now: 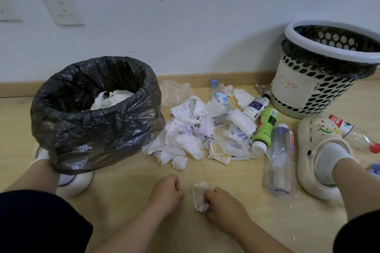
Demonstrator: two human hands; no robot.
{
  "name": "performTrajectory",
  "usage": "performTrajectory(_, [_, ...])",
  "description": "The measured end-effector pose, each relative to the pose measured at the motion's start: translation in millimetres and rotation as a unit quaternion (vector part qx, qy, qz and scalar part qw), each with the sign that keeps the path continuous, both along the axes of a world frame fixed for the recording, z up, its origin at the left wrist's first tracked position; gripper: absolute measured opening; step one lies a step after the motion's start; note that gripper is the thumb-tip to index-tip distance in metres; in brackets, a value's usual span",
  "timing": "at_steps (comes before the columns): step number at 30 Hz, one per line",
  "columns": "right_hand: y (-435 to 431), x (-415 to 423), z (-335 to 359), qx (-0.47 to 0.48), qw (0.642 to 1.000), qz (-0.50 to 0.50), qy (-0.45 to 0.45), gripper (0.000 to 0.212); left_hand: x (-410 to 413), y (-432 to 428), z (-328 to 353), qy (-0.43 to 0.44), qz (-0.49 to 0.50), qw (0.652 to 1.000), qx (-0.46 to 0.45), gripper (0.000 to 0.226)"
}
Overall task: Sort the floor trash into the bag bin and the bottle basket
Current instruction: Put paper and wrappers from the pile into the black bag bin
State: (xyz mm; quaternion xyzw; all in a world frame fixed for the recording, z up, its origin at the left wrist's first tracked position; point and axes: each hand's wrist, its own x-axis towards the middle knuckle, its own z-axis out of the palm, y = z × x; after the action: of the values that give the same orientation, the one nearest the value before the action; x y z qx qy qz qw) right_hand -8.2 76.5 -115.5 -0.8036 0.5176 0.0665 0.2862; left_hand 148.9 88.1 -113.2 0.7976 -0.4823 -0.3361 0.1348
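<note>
Room corner seen at floor level: a plain white wall [185, 16] fills the upper half, marked by a few small dark scuffs [131, 51]. It carries a pale rectangular socket plate [63, 8] at upper left and a second plate [6, 6] cut off by the left edge. A light wooden baseboard [226, 79] runs along the foot of the wall and meets a floor [123, 191] of pale wood-look boards, in which a thin straight seam [202, 170] shows; the light is soft and even, casting only faint shadows on wall and floor.
</note>
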Motion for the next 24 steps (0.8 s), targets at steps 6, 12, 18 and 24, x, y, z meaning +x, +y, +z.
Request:
performTrajectory(6, [-14, 2, 5, -0.019, 0.986, -0.125, -0.109, 0.033, -7, -11, 12, 0.048, 0.031, 0.998, -0.029, 0.038])
performTrajectory(12, [-46, -6, 27, -0.023, 0.943, -0.246, -0.221, 0.025, -17, -32, 18, 0.127, 0.031, 0.988, -0.082, 0.03])
performTrajectory(18, [-71, -14, 37, -0.031, 0.932, -0.285, -0.222, 0.012, -9, -78, 41, 0.016, 0.077, 0.983, -0.164, 0.03])
performTrajectory(24, [-84, -36, 49, -0.061, 0.952, -0.276, -0.118, 0.012, -8, -107, 57, -0.109, 0.051, 0.985, -0.127, 0.022])
